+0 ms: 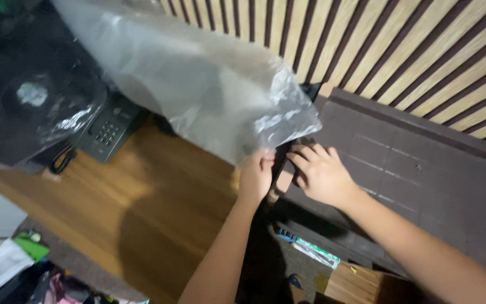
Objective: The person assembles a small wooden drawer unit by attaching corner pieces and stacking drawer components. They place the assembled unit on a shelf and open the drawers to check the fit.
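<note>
Hands' (257, 174) grip pinched on clear plastic bag (198, 84), contents unclear, over wooden desk (142, 191).

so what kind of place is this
Probably an office or reception desk indoors: a wooden desk carries a desk phone, with a slatted wood wall behind. The left hand grips a clear plastic bag; the right hand rests beside it.

Dim, soft-focus view (glare on plastic (198, 79))

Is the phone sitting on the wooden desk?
Yes, the dark desk phone rests on the wooden desk, to the left of the clear plastic bag that the left hand holds.
</note>
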